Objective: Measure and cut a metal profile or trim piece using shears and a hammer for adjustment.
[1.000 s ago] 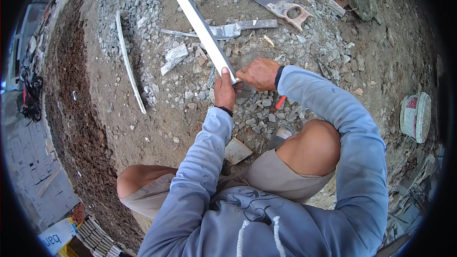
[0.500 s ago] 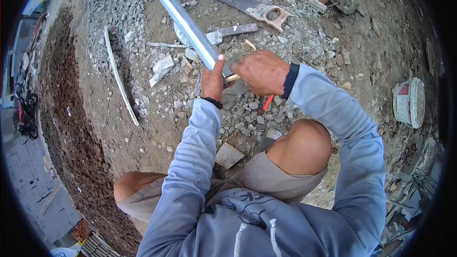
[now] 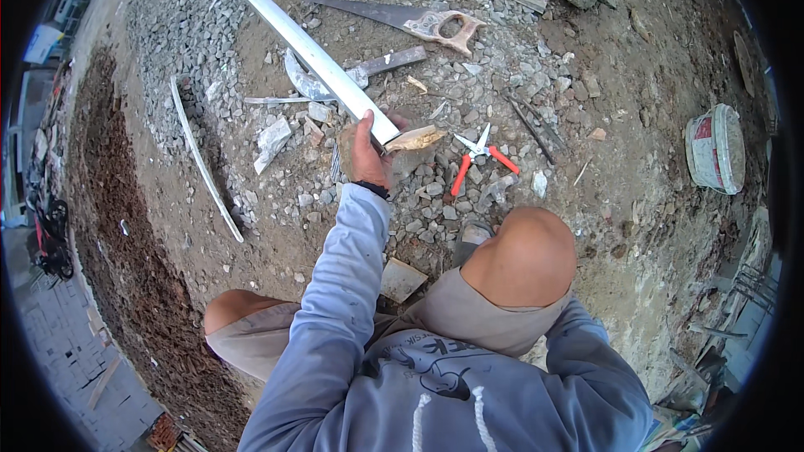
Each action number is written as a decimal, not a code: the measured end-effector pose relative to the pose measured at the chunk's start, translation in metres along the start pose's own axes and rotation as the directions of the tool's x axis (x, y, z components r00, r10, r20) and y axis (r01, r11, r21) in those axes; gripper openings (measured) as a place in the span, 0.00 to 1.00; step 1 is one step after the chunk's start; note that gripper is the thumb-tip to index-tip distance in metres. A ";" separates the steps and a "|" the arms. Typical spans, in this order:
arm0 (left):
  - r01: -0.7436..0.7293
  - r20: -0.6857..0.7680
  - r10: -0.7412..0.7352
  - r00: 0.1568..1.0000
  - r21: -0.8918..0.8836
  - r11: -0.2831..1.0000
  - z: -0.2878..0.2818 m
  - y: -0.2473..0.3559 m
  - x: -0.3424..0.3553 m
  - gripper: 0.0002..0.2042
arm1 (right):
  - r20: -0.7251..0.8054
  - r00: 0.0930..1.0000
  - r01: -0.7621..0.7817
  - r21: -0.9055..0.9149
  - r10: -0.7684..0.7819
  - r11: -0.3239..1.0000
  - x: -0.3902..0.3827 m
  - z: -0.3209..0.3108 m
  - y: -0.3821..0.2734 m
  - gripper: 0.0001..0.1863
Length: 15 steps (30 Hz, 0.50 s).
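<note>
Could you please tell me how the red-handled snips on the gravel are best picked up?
Probably by both red handles, coming from the lower side of the view: the snips lie open, with the handles spread that way and the pointed blades facing away.

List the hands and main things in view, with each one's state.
White bar: held near one end
Left hand: closed around the bar
Right hand: out of view
Wood piece: splintered, at the bar's near end
Snips: open, lying on stones
Handsaw: lying on the ground
Bladed tool: partly behind the bar
Bucket: lid state unclear
</note>
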State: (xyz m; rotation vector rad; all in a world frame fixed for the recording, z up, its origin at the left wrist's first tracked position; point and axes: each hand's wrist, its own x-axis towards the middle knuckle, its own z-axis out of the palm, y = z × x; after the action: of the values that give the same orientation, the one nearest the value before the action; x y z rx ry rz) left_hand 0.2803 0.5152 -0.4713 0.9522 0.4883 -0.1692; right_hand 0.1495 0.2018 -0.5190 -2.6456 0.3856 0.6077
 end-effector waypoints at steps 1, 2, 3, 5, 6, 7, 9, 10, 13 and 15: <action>0.005 -0.118 0.010 0.993 0.133 0.991 0.003 0.003 -0.008 0.24 | 0.003 1.000 -0.006 0.003 0.006 1.000 -0.002 0.001 0.002 0.27; 0.009 -0.116 0.007 0.993 0.137 0.991 -0.004 -0.003 -0.006 0.24 | 0.007 1.000 -0.011 0.005 0.011 1.000 -0.003 0.003 0.003 0.27; -0.051 -0.189 0.114 0.975 0.308 0.950 -0.011 -0.005 -0.004 0.24 | 0.011 1.000 -0.007 0.007 0.007 1.000 -0.003 0.003 0.003 0.27; -0.250 -0.177 0.392 0.903 0.524 0.814 -0.024 -0.011 -0.003 0.26 | 0.023 1.000 0.007 0.010 -0.007 1.000 -0.002 0.004 0.000 0.27; -0.246 -0.178 0.388 0.905 0.526 0.814 -0.021 -0.011 -0.008 0.26 | 0.029 1.000 0.003 0.010 -0.003 1.000 -0.002 0.005 0.003 0.26; -0.249 -0.169 0.387 0.906 0.528 0.812 -0.019 -0.008 -0.014 0.25 | 0.037 0.999 0.001 0.009 -0.001 1.000 -0.002 0.006 0.006 0.26; -0.300 0.008 0.479 0.878 0.789 0.536 -0.071 -0.002 -0.009 0.25 | 0.050 0.998 0.038 0.022 -0.039 0.999 0.002 0.006 -0.004 0.26; -0.295 0.011 0.468 0.884 0.789 0.539 -0.061 -0.001 -0.020 0.25 | 0.058 0.998 0.026 0.020 -0.027 0.999 0.001 0.009 0.002 0.26; -0.472 0.435 0.521 0.735 0.879 -0.069 -0.021 0.017 -0.071 0.27 | 0.081 0.997 0.001 0.030 -0.004 1.000 -0.004 0.017 0.011 0.26; -0.484 0.470 0.476 0.743 0.869 -0.101 0.012 0.021 -0.092 0.24 | 0.092 0.996 0.002 0.043 -0.006 0.999 -0.004 0.022 0.008 0.26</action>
State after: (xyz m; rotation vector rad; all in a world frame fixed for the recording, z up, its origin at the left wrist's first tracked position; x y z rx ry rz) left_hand 0.2109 0.5104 -0.4066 2.4932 -0.1628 0.2652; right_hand 0.1357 0.2051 -0.5381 -2.5667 0.3619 0.7090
